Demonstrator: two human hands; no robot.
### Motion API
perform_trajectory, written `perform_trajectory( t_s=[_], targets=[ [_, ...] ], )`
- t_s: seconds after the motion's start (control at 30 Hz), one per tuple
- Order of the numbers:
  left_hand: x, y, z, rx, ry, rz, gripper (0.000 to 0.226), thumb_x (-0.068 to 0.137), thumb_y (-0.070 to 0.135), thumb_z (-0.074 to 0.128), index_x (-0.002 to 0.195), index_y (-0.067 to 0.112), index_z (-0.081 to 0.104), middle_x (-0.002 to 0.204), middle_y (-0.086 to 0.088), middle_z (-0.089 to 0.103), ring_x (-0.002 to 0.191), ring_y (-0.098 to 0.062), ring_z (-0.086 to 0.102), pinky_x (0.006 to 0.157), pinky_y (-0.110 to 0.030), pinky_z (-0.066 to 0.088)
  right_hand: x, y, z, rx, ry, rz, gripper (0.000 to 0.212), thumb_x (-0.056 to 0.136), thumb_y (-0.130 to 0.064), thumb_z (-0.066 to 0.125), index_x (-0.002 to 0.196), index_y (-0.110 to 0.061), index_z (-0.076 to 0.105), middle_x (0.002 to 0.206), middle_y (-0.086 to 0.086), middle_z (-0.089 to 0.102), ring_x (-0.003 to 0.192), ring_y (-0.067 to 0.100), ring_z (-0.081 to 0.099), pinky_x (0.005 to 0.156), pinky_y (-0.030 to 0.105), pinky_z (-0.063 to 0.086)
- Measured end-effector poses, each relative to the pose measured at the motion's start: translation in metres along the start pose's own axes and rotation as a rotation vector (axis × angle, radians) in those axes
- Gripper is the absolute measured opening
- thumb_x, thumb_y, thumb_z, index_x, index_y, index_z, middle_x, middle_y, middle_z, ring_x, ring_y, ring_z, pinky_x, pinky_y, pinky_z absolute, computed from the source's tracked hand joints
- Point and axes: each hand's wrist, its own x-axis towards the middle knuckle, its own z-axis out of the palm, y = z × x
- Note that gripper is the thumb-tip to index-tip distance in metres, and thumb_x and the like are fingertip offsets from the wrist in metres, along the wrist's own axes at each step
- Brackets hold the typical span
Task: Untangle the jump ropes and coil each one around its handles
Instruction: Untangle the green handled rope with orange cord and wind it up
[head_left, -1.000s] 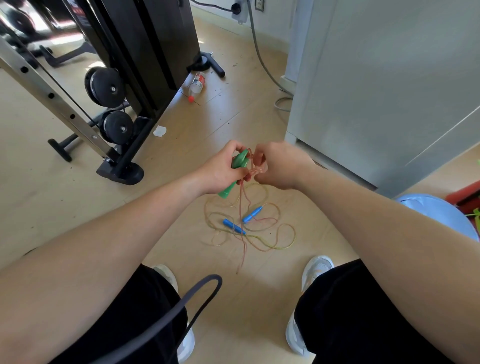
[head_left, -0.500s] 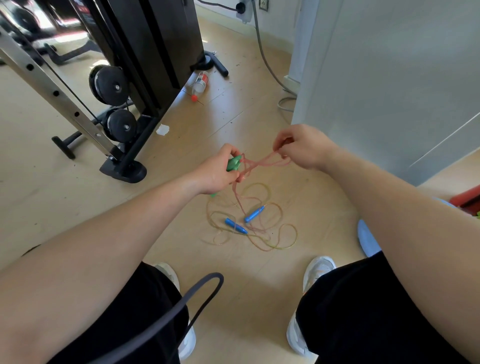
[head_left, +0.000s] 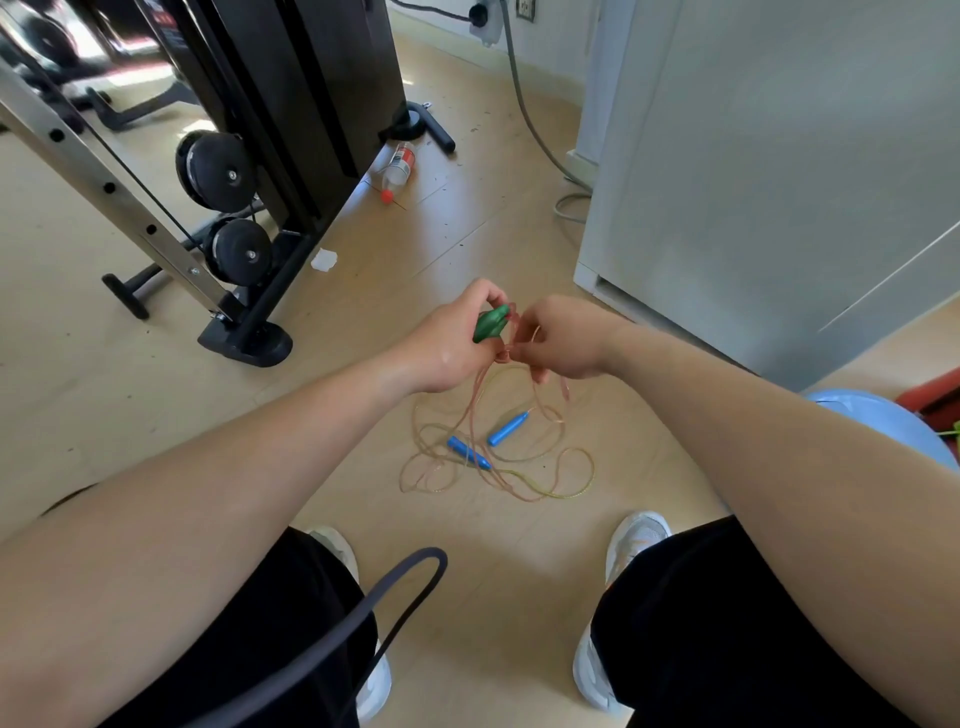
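Left hand (head_left: 447, 345) clasps the green plastic handles (head_left: 491, 323); right hand (head_left: 563, 338), drawn out to the side half a second earlier, has returned beside them, pinching the thin pink cord (head_left: 511, 340): one wrap is probably laid. The yellow-green rope (head_left: 566, 486) and blue plastic handles (head_left: 508, 428) lie tangled on the wooden floor (head_left: 467, 525), with clear room between the black weight machine (head_left: 291, 130) and the white cabinet (head_left: 753, 182)

Nothing can be read; the label on the bottle (head_left: 399, 167) is blurred.

Green handles (head_left: 491, 323) in left hand (head_left: 451, 347)
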Motion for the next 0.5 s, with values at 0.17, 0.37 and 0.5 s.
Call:
perform_trajectory(
  t_s=[0.17,0.37,0.5],
  targets=[
    [-0.003,-0.013,-0.011,0.08,-0.012,-0.062,0.025,0.098,0.017,0.053,0.115,0.031,0.04,0.103,0.001,0.068,0.097,-0.022,0.069,0.088,-0.047,0.056,-0.005,0.013,-0.029,0.186,0.326,-0.018,0.02,0.095,-0.021,0.053,0.081,-0.022,0.068,0.06,-0.009,0.063,0.047,0.0,0.052,0.055,0.022,0.04],
    [0.001,-0.011,-0.019,0.082,0.069,-0.115,0.028,0.099,0.013,0.054,0.12,0.024,0.04,0.101,0.004,0.067,0.088,-0.013,0.063,0.061,-0.025,0.043,-0.011,0.049,-0.042,0.194,0.107,0.24,0.016,0.091,-0.021,0.056,0.09,-0.017,0.072,0.079,0.001,0.074,0.064,0.021,0.056,0.056,0.027,0.048],
    [0.002,-0.003,-0.012,0.044,0.056,-0.089,0.028,0.097,0.013,0.057,0.118,0.025,0.042,0.1,-0.003,0.071,0.094,-0.025,0.069,0.079,-0.041,0.056,0.0,0.036,-0.019,-0.12,0.068,0.215,0.037,0.087,-0.027,0.057,0.123,-0.022,0.063,0.117,0.004,0.067,0.098,0.027,0.066,0.088,0.039,0.056]
  ],
)
